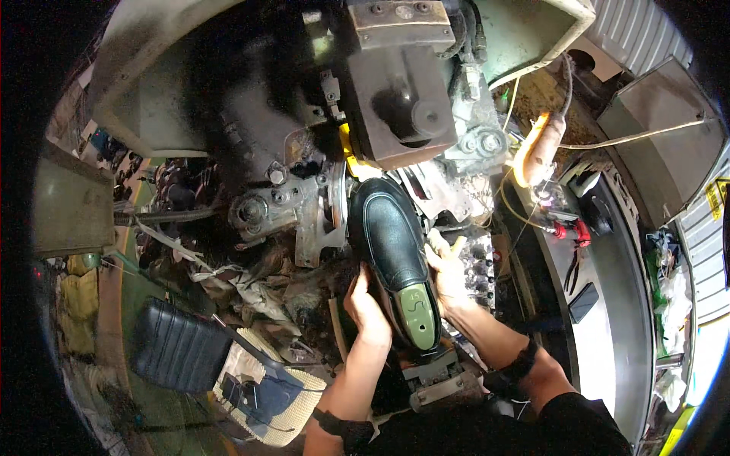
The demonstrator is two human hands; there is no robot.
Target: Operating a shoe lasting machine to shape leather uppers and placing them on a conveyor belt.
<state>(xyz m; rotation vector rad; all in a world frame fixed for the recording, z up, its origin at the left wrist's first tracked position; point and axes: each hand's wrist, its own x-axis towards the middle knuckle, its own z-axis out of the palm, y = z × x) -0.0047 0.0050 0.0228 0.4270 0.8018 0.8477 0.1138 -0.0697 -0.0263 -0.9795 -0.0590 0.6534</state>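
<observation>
A black leather slip-on shoe sits on a green shoe last, whose top shows at the heel end. Its toe points away from me, up against the metal parts of a machine. My left hand grips the shoe's left side near the heel, its fingers partly hidden beneath. From the right, my right hand holds the other side, thumb and fingers curled along the upper. Just beyond the toe is a yellow machine part, with a dark metal block above it.
Metal jaw arms flank the shoe. A lit work lamp hangs at the right, above a bench with a red-handled tool and a dark phone-like slab. A black-backed chair stands at lower left.
</observation>
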